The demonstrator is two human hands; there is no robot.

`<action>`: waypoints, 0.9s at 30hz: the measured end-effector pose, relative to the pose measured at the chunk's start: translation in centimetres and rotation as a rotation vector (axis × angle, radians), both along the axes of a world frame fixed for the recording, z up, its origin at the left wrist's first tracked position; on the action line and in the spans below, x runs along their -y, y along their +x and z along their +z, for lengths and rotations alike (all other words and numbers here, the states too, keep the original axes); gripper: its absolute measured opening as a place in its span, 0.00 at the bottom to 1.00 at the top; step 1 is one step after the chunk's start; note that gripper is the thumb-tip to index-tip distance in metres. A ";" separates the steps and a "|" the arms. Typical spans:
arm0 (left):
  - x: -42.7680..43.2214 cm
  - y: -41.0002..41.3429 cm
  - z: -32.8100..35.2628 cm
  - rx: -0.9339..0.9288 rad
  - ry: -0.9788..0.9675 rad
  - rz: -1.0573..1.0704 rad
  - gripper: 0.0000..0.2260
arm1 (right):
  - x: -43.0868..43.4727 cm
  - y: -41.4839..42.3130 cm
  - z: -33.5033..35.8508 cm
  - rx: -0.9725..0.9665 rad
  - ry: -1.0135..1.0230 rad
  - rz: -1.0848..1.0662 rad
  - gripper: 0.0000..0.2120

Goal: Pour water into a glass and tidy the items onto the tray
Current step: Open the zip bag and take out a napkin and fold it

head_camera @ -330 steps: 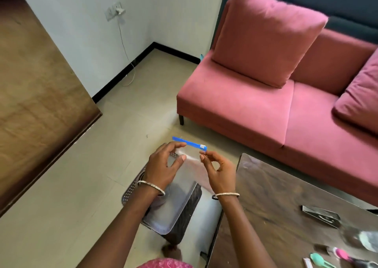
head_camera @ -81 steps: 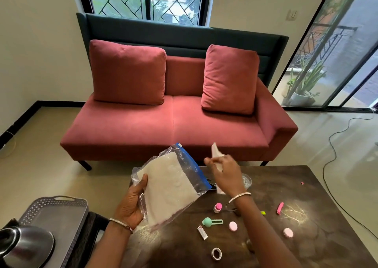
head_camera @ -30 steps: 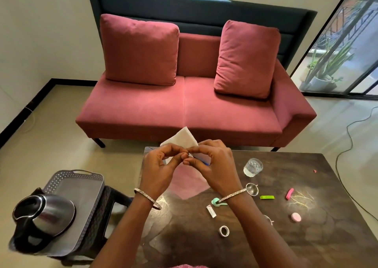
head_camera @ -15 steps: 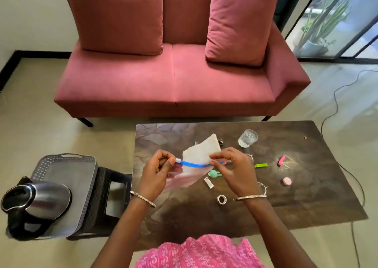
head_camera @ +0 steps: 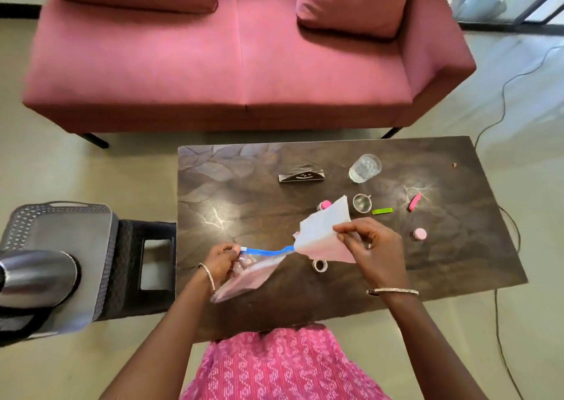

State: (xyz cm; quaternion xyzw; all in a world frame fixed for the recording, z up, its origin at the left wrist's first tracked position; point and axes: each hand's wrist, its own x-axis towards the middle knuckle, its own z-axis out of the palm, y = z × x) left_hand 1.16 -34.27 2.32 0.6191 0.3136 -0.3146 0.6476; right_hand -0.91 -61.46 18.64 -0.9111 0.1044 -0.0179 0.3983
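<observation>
Premises: a domestic living room. Evidence: a two-seat pink upholstered sofa with loose back cushions stands on slim dark legs. Directly before it is a low, dark wood-patterned coffee table carrying a drinking glass and small household oddments. The floor is pale and hard, with black skirting at the upper left. A dark-framed glazed door occupies the upper right corner, and a thin cable trails loose across the floor. To the left, a dark stool bears a grey perforated tray with a steel kettle on it.
</observation>
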 end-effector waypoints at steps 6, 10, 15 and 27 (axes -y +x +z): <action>-1.2 4.0 -2.8 -0.042 0.187 0.137 0.12 | 1.9 1.2 -1.0 -0.074 0.107 0.005 0.09; -1.5 7.0 -4.5 -0.077 0.227 0.103 0.13 | 4.1 2.5 -1.5 -0.123 0.195 -0.043 0.08; -0.2 8.0 -5.7 -0.086 0.464 -0.212 0.10 | 6.1 3.8 -2.3 -0.164 0.308 -0.084 0.08; 12.0 7.1 5.8 0.101 -0.296 -0.250 0.23 | 8.2 6.3 0.6 -0.278 0.766 0.053 0.13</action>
